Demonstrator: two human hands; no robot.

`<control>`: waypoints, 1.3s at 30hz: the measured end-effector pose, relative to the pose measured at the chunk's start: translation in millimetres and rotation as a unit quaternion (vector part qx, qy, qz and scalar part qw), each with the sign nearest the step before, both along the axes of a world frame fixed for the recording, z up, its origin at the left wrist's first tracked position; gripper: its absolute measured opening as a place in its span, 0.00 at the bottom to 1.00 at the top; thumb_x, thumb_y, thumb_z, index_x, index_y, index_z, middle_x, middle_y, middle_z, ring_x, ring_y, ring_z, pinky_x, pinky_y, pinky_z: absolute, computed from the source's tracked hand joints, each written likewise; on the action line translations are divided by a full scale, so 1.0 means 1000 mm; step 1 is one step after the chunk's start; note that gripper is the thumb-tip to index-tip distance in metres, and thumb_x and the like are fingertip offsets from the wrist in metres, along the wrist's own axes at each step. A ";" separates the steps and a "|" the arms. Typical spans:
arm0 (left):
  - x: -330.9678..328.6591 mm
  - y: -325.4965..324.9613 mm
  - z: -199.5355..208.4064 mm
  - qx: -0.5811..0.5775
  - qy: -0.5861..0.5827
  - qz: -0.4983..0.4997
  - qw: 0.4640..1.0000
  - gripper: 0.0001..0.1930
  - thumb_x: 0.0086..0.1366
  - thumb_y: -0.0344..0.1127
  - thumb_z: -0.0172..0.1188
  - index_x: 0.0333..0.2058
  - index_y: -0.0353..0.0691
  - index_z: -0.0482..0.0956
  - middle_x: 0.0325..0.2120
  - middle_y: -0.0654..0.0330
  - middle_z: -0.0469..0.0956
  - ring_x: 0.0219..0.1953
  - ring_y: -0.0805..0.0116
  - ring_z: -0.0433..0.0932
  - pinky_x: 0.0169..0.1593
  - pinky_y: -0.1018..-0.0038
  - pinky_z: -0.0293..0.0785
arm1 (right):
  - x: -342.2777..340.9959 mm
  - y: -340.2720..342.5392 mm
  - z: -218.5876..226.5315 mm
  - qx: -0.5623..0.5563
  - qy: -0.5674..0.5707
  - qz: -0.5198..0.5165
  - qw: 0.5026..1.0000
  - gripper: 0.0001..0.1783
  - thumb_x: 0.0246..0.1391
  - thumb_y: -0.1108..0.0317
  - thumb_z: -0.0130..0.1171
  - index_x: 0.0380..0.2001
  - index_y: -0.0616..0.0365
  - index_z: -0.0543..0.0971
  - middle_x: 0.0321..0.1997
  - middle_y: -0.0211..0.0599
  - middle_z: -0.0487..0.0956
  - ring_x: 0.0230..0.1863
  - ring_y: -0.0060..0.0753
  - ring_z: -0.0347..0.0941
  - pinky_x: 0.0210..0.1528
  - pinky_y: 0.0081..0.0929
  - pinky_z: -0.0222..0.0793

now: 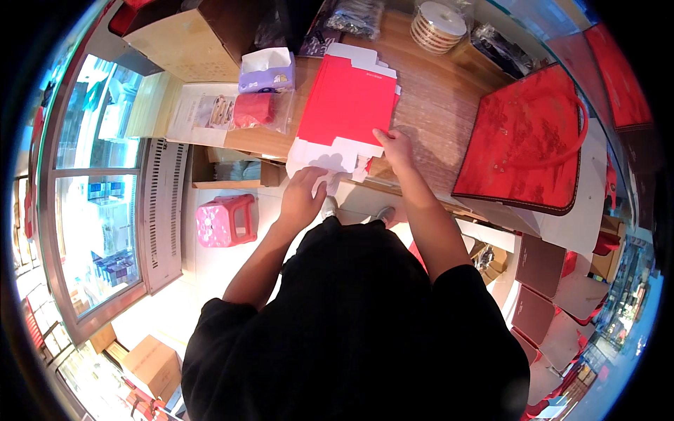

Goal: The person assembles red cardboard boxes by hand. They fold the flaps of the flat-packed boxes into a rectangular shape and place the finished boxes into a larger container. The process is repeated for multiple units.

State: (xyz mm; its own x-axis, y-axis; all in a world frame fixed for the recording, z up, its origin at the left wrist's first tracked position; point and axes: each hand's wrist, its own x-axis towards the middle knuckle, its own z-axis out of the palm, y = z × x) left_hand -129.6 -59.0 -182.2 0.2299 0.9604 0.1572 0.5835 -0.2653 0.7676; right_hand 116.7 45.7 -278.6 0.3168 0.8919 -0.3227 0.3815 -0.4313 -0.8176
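Observation:
A flattened red cardboard box with white flaps lies on the wooden table in front of me, its near end reaching past the table's front edge. My right hand grips the box at its lower right edge, the thumb on top of the red face. At the near white flap is my left hand, its fingertips at the flap's left corner and its thumb apart from the fingers. A hand-shaped shadow falls on that flap. More white flaps, partly covered, show beneath the near right corner.
Left of the box are a purple tissue pack and a bagged red roll. A red handbag-style box stands at the right. Ribbon spools sit at the back. A pink stool is on the floor beside a glass cabinet.

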 end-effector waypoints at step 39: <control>0.065 0.093 0.164 0.218 0.030 -0.103 0.970 0.24 0.48 0.42 0.68 0.43 0.41 0.74 0.41 0.59 0.73 0.47 0.59 0.69 0.51 0.61 0.60 | 0.059 -0.103 0.283 0.135 -0.145 0.268 0.943 0.16 0.57 0.64 0.52 0.46 0.60 0.73 0.35 0.51 0.77 0.38 0.50 0.74 0.39 0.36 0.68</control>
State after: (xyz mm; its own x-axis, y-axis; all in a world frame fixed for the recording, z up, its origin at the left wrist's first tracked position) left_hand -64.2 34.2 -18.1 0.4312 0.7386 0.5182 0.5235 -0.6726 0.5231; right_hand 175.3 -57.3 4.7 -0.1635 0.9861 -0.0298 0.7096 0.0965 -0.6980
